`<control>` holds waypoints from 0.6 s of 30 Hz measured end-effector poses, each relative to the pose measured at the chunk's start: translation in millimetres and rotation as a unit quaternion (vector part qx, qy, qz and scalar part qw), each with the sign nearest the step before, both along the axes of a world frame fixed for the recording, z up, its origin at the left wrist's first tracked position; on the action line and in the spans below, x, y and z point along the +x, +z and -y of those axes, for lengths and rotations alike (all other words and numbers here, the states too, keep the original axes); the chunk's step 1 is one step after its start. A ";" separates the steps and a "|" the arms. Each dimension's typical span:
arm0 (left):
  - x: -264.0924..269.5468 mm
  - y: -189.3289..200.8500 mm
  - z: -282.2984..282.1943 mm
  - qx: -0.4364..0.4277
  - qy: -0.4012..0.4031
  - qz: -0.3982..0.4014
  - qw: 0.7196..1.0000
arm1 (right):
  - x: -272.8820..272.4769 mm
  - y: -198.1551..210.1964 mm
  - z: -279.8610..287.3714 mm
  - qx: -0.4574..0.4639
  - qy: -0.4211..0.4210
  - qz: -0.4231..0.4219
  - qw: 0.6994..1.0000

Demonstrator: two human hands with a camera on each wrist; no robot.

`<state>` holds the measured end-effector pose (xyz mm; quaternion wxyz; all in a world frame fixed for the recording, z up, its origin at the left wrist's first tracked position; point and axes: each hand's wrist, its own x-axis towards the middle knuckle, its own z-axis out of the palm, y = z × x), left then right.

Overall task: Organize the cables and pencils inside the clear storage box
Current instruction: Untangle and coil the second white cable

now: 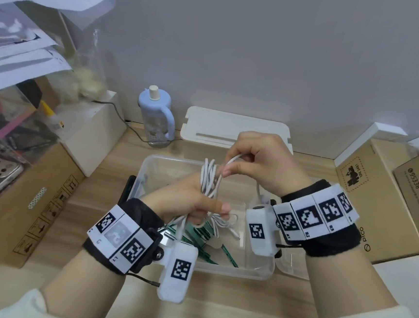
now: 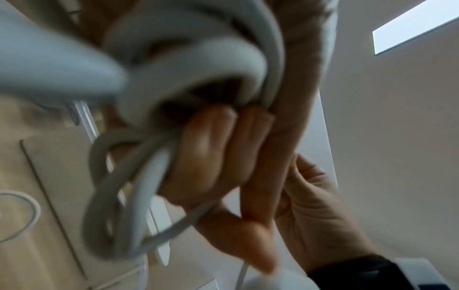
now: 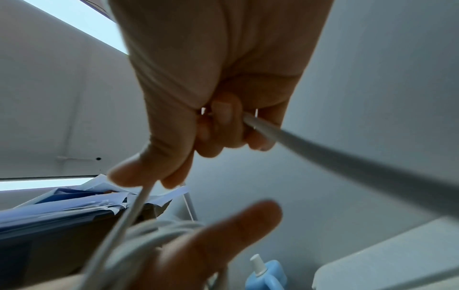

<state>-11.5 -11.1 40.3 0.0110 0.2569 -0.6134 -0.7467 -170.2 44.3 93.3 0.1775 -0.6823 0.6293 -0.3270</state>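
My left hand (image 1: 197, 203) grips a bundle of looped white cable (image 1: 209, 179) above the clear storage box (image 1: 152, 164). Its curled fingers (image 2: 206, 149) wrap the cable loops (image 2: 119, 196). My right hand (image 1: 256, 163) pinches the cable's free strand (image 1: 231, 160) just above and right of the bundle, thumb and fingers (image 3: 223, 125) closed round the strand (image 3: 139, 202). Green pencils (image 1: 204, 237) lie on the bottom of the box, partly hidden by my left hand and the hanging cable.
The box's white lid (image 1: 236, 128) lies behind it. A pale blue bottle (image 1: 156, 116) stands at the back left. Cardboard boxes (image 1: 21, 208) flank the left, and more cardboard boxes (image 1: 382, 199) the right. A small clear container (image 1: 293, 265) sits right of the box.
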 end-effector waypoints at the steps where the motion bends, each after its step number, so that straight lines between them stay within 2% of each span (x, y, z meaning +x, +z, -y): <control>1: 1.3 0.9 -0.9 0.012 -0.027 -0.005 1.000 | 0.2 -0.4 1.7 -0.001 0.001 0.003 1.000; 5: 8.0 7.0 3.9 0.107 -0.102 -0.082 0.986 | -4.5 -10.6 5.4 0.030 -0.026 0.058 0.998; 8: 16.4 13.2 9.6 0.177 -0.128 -0.183 0.959 | -4.4 -18.2 1.3 0.084 -0.039 0.109 0.990; 9: 17.1 15.0 10.8 0.196 -0.113 -0.221 0.949 | -2.1 -20.7 -0.2 0.101 -0.035 0.101 0.989; 11: 13.2 17.3 12.8 0.200 -0.009 -0.261 0.944 | 3.5 -26.7 -2.1 0.125 -0.018 0.053 0.991; 13: 7.3 15.9 17.4 0.164 0.130 -0.247 0.946 | 8.5 -29.2 -4.3 0.132 -0.011 -0.001 0.991; 14: 5.7 14.4 19.4 0.147 0.175 -0.231 0.946 | 11.1 -27.6 -6.0 0.124 -0.019 -0.015 0.992; 16: 3.1 9.3 21.5 0.109 0.212 -0.198 0.951 | 17.9 -20.1 -8.7 0.095 -0.025 -0.011 0.995; 18: 1.4 6.2 19.5 0.061 0.213 -0.175 0.959 | 27.6 -12.3 -9.7 0.090 -0.003 -0.015 0.996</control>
